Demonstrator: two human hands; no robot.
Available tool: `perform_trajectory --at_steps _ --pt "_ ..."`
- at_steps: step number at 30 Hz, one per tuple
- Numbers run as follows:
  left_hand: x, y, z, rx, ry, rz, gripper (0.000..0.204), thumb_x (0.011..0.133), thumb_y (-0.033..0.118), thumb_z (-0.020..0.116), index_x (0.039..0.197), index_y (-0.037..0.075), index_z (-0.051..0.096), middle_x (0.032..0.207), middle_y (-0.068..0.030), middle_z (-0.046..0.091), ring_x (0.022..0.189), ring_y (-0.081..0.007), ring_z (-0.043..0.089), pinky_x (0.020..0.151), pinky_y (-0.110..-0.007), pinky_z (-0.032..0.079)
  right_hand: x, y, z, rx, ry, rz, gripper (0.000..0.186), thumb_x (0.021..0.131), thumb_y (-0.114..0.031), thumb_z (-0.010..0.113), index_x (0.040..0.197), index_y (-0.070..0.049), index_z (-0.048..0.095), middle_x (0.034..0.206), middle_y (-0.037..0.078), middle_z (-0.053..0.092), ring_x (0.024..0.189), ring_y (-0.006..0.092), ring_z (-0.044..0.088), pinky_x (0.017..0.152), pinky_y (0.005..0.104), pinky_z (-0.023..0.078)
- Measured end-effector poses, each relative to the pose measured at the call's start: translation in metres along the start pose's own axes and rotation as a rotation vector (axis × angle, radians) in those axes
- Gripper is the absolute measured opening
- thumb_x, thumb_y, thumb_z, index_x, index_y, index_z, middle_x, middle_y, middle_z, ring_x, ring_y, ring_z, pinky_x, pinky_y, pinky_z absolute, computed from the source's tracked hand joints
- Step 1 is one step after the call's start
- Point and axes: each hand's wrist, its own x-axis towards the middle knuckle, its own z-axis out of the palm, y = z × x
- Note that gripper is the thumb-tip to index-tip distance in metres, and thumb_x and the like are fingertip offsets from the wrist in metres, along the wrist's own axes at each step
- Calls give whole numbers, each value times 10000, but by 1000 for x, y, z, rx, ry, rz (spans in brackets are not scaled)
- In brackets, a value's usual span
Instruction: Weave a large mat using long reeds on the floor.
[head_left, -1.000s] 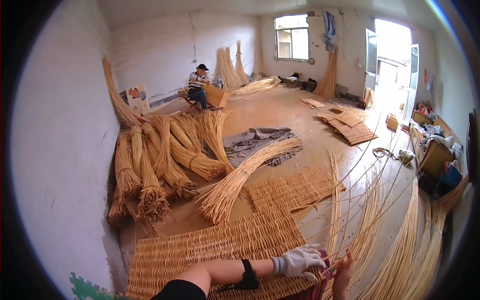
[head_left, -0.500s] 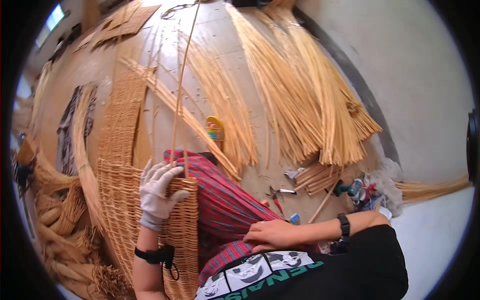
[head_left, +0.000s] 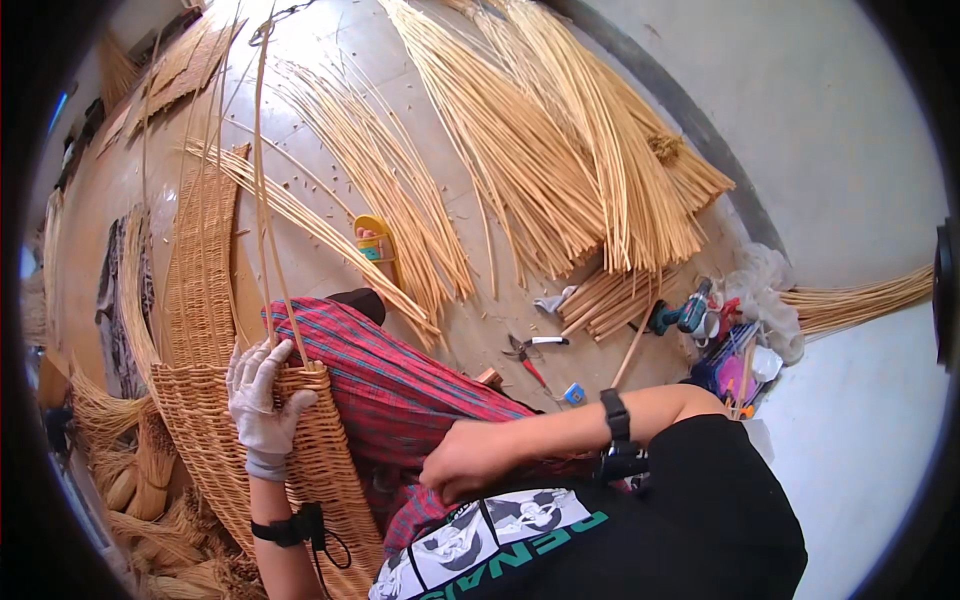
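Lower centre, the right hand [head_left: 465,461] has curled by red cloth [head_left: 392,388] (grip unclear); the splayed left hand [head_left: 263,402] alone steadies wickerwork [head_left: 331,460]

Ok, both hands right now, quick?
Left hand, gloved: open, resting on the woven panel.
Right hand: curled by the red plaid cloth; whether it grips any cannot be told.

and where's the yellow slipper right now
The yellow slipper is left of centre in the head view, between a wide cane spread on its right and a narrower bunch on its left, just beyond the red plaid cloth.
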Motion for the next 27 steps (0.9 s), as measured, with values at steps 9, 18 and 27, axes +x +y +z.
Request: perform_trajectory --at_steps 9,18,27 --pt "-13 -17 4 52 -90 17 750 964 629 632 1377 3 645 1318 -200 672 1320 -420 571 1201 -556 337 -140 274 36 304 1364 1005 300 1040 -343 647 1122 -56 670 921 78 740 818 219 698 764 386 560" --pt "-10 -25 11 35 -105 13 803 968 671 633 1375 -21 633 1331 -183 652 1313 -416 558 1154 -529 377 -242 310 304 375 416 1460 275 899 -254 730 1153 -147 722 1171 166 746 1140 365 699 919 505 561" --pt "23 11 12 -37 -50 0 820 824 748 712 1222 31 698 1176 -155 681 1217 -397 625 1191 -593 370 -159 315 222 -31 127 947 612 957 -244 650 1544 -315 490 1175 202 719 1103 409 699 934 537 566"
